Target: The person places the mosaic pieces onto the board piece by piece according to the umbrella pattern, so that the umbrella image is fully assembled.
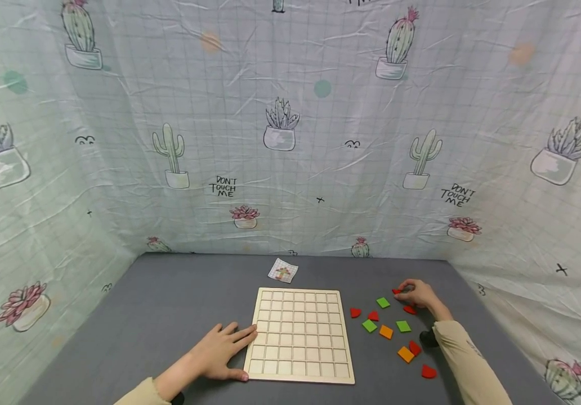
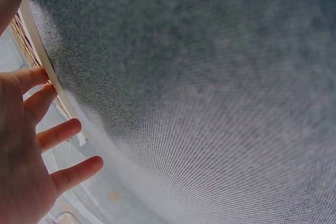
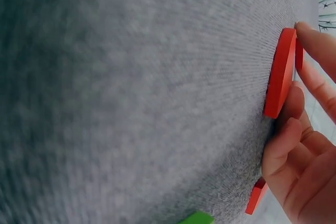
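Note:
A pale wooden board (image 1: pixel 298 337) with a grid of shallow square cells lies on the table. My left hand (image 1: pixel 222 350) is at its left edge, fingers spread. In the left wrist view the thumb and two fingertips touch the board's rim (image 2: pixel 39 45), while the other fingers (image 2: pixel 79 174) stick out straight. Over at the right, my right hand (image 1: pixel 417 295) pinches a small red piece (image 1: pixel 396 291) between thumb and finger. Another red piece (image 1: pixel 409 310), with a rounded edge, lies under that hand; it looms large in the right wrist view.
Loose flat pieces lie between the board and my right arm: green squares (image 1: pixel 403 326), orange squares (image 1: pixel 405 354) and several red rounded pieces (image 1: pixel 428 371). Behind the board is a small paper card (image 1: pixel 282 271) with a coloured grid picture. Cactus-print cloth (image 1: pixel 295 169) surrounds the grey table (image 1: pixel 179 304).

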Demonstrator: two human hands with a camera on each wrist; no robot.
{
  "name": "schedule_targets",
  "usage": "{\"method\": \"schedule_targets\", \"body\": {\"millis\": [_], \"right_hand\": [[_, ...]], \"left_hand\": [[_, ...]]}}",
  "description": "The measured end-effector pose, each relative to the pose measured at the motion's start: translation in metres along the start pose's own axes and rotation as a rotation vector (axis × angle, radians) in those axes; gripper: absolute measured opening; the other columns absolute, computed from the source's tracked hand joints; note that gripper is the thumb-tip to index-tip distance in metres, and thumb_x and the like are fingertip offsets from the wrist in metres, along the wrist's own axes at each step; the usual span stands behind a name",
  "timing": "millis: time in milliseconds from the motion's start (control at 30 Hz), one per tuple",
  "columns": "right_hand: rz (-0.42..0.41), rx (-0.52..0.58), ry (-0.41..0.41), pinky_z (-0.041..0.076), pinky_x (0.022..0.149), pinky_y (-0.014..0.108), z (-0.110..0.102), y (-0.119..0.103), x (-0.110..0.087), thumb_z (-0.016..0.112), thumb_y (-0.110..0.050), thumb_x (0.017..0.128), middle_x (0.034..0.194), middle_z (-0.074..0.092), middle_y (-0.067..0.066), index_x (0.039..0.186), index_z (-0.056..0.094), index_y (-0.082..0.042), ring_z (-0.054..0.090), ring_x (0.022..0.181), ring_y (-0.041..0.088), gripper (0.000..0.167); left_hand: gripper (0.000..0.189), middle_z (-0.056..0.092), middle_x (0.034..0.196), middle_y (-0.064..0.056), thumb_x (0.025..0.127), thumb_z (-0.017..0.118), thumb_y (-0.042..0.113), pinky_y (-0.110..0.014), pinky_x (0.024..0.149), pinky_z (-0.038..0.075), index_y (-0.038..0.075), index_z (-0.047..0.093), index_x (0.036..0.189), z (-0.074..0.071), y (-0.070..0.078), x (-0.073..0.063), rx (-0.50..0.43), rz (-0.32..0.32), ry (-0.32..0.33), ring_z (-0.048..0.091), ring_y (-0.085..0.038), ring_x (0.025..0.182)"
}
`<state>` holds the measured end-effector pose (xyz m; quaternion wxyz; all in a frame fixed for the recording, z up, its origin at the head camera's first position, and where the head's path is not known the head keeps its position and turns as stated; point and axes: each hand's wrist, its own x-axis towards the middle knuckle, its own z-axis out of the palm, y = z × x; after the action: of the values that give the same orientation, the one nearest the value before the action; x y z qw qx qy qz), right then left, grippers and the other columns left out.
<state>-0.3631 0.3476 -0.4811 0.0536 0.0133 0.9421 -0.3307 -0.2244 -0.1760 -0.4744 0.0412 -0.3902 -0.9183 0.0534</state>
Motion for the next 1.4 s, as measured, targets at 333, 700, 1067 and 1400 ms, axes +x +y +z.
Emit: {"method": "schedule_targets", "body": {"millis": [333,700,1067,1400], "right_hand": [[-0.004,0.005,0.002,0.039,0.046,0.028,-0.001,-0.002,-0.001,0.073,-0.033,0.069,0.055,0.053,0.000,0.088,0.060,-0.006,0.047,0.051,0.013,0.036],[-0.032,0.034,0.018,0.038,0.049,0.027,0.001,-0.003,-0.005,0.070,-0.019,0.074,0.059,0.056,-0.003,0.093,0.058,-0.002,0.048,0.051,0.012,0.028],[-0.176,0.206,-0.140,0.041,0.052,0.027,-0.004,-0.030,-0.011,0.065,-0.011,0.079,0.075,0.067,0.013,0.100,0.055,0.004,0.052,0.056,0.012,0.028],[-0.271,0.310,-0.288,0.040,0.053,0.029,0.004,-0.053,-0.016,0.060,-0.009,0.082,0.086,0.064,0.027,0.105,0.051,0.009,0.049,0.055,0.009,0.030]], "left_hand": [[0.086,0.039,0.141,0.003,0.074,0.036,0.075,-0.038,0.073,0.034,0.019,0.036,0.138,-0.004,0.001,0.001,-0.024,-0.020,-0.038,0.044,-0.021,0.108],[0.084,0.039,0.141,0.002,0.075,0.035,0.074,-0.036,0.070,0.033,0.018,0.036,0.138,-0.001,0.001,0.000,-0.026,-0.003,-0.025,0.045,-0.020,0.104],[0.085,0.039,0.141,0.001,0.075,0.037,0.074,-0.038,0.072,0.034,0.017,0.036,0.138,-0.005,0.003,0.001,-0.053,-0.013,-0.043,0.045,-0.022,0.105],[0.085,0.039,0.141,0.002,0.074,0.040,0.073,-0.038,0.074,0.035,0.017,0.036,0.138,-0.006,0.002,0.003,-0.038,-0.016,-0.058,0.045,-0.020,0.105]]}}
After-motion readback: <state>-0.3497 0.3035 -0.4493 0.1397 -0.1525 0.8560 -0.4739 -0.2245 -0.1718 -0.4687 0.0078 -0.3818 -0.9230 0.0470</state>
